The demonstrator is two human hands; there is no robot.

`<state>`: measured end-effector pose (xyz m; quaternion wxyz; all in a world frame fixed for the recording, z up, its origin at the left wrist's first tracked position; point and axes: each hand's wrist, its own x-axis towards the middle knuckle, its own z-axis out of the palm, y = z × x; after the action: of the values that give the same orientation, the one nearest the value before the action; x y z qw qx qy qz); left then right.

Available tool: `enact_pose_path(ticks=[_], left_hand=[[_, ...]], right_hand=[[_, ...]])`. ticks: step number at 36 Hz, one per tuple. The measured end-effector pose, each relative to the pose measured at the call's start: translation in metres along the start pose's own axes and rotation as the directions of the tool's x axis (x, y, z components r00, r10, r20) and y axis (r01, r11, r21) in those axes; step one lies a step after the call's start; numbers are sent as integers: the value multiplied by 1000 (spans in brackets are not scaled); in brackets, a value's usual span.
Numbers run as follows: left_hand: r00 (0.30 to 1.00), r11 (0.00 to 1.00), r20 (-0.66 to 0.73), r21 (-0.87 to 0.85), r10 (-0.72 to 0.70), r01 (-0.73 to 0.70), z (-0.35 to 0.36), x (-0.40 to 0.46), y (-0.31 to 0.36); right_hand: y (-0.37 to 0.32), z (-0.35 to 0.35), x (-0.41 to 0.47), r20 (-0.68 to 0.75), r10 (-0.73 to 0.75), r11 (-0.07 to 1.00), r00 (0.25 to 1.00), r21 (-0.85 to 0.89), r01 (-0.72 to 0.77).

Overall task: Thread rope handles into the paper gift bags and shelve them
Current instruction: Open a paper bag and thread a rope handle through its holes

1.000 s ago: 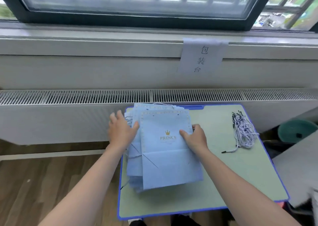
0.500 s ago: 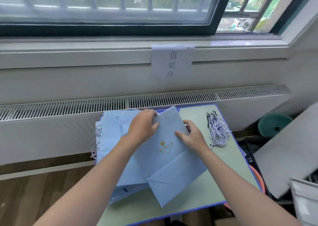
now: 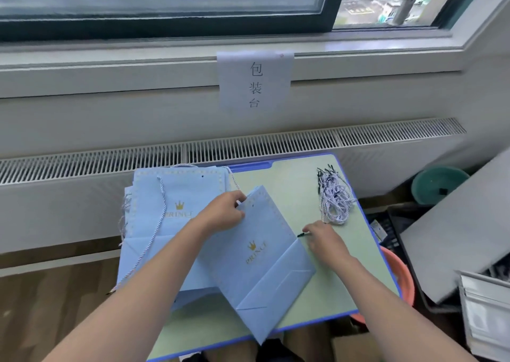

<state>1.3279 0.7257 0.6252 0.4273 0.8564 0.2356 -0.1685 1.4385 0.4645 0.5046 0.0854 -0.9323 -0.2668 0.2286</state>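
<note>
A flat light-blue paper gift bag [image 3: 265, 262] with a gold crown print lies tilted on the green table [image 3: 331, 287]. My left hand [image 3: 225, 211] pinches its top left corner. My right hand [image 3: 321, 237] rests beside the bag's right edge and pinches the black tip of a white-and-blue rope handle. A bundle of rope handles [image 3: 335, 199] lies at the table's right rear. A stack of blue bags [image 3: 176, 218] sits to the left, and the top one has a rope handle hanging from it.
A radiator grille [image 3: 248, 146] and a wall with a paper sign [image 3: 255, 81] stand behind the table. To the right are a teal stool [image 3: 438, 183], a grey board [image 3: 463, 232], and an orange basin [image 3: 397, 276] under the table edge.
My left hand pulled the top bag off the stack and turned it to the right. My right hand left the bag and took hold of a rope end. The camera shifted.
</note>
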Motion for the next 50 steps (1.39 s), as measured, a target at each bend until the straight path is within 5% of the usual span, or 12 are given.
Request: enact_pose_path(ticks=[8, 13, 23, 38, 50], left_hand=[[1000, 994, 6, -111, -14, 15, 0, -8, 4], [1000, 988, 13, -153, -6, 8, -6, -13, 8], [999, 982, -29, -182, 42, -46, -26, -22, 22], [988, 947, -32, -280, 152, -155, -35, -38, 30], [986, 922, -46, -351, 158, -164, -38, -42, 39]], right_hand=[[-2, 6, -3, -43, -63, 975, 997, -217, 52], [-23, -20, -3, -169, -50, 978, 984, 193, 83], [-92, -90, -26, -346, -1, 692, 938, 677, 250], [-165, -95, -27, -463, 67, 738, 884, 619, 268], [-173, -106, -23, -422, 75, 804, 904, 562, 195]])
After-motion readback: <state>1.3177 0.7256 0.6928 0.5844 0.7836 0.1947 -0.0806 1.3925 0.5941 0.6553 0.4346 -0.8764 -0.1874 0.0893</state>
